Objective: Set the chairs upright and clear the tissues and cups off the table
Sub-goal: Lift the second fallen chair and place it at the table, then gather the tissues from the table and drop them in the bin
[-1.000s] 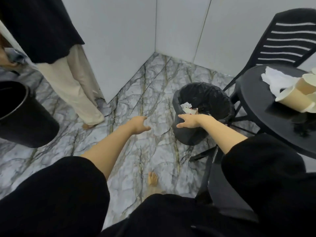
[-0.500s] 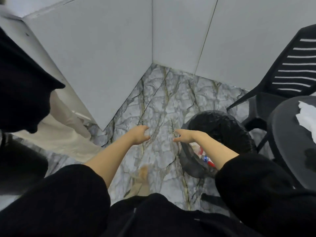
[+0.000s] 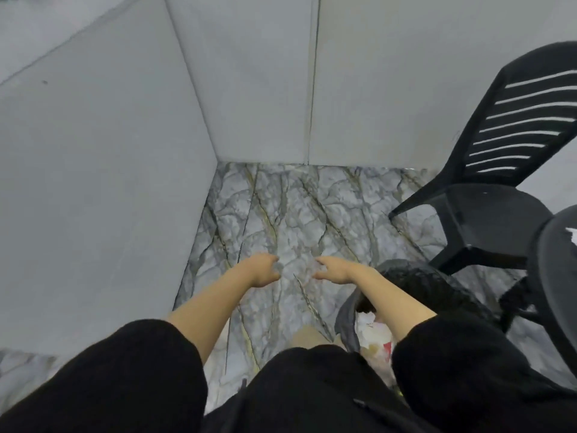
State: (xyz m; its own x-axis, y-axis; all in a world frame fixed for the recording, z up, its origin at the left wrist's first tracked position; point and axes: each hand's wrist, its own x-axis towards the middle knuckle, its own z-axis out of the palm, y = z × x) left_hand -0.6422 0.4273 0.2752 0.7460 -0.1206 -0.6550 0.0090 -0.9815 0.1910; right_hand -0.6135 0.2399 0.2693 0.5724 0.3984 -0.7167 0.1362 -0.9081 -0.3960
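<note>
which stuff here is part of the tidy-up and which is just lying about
Job:
- black slatted plastic chair, upright
- round black table
- white tissue at the table's edge
- black lined bin, white waste inside

Just there:
- grey wall panels
- marble-patterned floor

Hands: two, left hand and right hand
Chair: one
Table: one
Bin: one
Tissue on table: one scrap showing

Bin left of chair, table.
</note>
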